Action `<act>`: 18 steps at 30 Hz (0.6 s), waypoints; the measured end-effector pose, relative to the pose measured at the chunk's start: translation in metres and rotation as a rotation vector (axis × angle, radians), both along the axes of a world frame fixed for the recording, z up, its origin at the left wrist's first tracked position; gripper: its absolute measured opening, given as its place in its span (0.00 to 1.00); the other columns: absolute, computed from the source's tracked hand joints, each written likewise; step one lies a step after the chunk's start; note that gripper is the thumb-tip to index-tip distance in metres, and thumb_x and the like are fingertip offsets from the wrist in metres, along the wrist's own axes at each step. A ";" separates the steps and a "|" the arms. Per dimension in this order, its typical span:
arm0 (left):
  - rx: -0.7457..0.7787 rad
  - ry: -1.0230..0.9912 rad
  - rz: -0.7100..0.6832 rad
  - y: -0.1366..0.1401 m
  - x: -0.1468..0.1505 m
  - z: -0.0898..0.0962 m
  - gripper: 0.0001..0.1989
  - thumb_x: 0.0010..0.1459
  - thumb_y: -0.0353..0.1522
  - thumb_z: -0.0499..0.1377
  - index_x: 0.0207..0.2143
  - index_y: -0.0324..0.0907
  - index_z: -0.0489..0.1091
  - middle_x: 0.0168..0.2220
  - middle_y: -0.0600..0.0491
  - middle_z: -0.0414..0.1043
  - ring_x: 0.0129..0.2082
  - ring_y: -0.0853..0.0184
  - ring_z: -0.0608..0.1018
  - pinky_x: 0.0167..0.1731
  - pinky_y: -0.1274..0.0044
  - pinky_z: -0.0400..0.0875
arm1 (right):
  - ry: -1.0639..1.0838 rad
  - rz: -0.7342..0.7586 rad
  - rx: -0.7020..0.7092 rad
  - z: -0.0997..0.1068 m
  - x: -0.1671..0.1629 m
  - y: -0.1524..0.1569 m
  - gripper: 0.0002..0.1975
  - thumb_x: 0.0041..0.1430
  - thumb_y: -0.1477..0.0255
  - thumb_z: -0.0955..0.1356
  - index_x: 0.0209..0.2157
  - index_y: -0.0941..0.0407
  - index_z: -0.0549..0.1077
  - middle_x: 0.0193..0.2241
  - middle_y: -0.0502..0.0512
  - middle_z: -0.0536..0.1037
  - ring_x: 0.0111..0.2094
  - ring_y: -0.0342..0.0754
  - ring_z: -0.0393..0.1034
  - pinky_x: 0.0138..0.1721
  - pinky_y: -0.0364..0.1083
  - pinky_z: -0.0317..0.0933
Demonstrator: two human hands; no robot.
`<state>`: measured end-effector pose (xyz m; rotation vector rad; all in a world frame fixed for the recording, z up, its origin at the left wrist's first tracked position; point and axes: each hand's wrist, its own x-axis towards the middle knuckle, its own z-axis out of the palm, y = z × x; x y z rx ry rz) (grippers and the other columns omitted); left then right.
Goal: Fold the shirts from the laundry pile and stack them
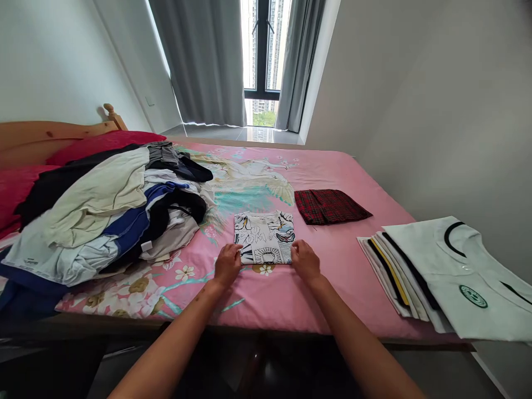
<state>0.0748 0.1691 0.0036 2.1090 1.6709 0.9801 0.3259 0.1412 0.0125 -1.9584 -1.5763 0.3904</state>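
Note:
A white T-shirt (266, 239) with black cartoon-like print and a few coloured patches lies folded into a neat rectangle on the bed. My left hand (228, 264) grips its lower left edge, thumb and fingers closed together. At the opposite edge, my right hand (305, 260) holds the lower right side in the same way. The collar points away from me. Just beyond my right hand lies a folded dark red plaid garment (330, 206), apart from the T-shirt.
A loose heap of clothes (95, 205) covers the bed's left side, near red pillows (83, 148) and a wooden headboard (54, 133). Folded clothes are stacked at the right, topped by a white shirt (461, 277) overhanging the edge. Pink floral bedding (324, 166) lies underneath.

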 end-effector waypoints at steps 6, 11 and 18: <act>-0.107 0.320 -0.044 0.007 0.052 -0.014 0.24 0.59 0.33 0.50 0.58 0.44 0.61 0.64 0.46 0.53 0.65 0.58 0.53 0.62 0.59 0.42 | -0.285 0.427 -0.091 -0.008 -0.061 0.012 0.27 0.64 0.65 0.54 0.63 0.57 0.54 0.64 0.56 0.53 0.65 0.49 0.39 0.63 0.54 0.29; -0.199 0.381 0.044 -0.008 0.023 -0.037 0.36 0.56 0.49 0.52 0.63 0.44 0.52 0.66 0.44 0.44 0.66 0.53 0.46 0.61 0.54 0.34 | -0.332 0.231 -0.264 -0.037 -0.039 -0.013 0.35 0.62 0.56 0.54 0.65 0.61 0.46 0.66 0.58 0.41 0.66 0.51 0.29 0.63 0.56 0.23; -0.176 0.275 0.097 0.018 0.007 -0.028 0.27 0.62 0.40 0.47 0.61 0.40 0.57 0.65 0.44 0.48 0.65 0.56 0.50 0.60 0.59 0.48 | -0.226 0.117 -0.071 -0.001 -0.033 0.015 0.24 0.65 0.65 0.52 0.59 0.53 0.59 0.62 0.56 0.56 0.64 0.50 0.43 0.62 0.57 0.28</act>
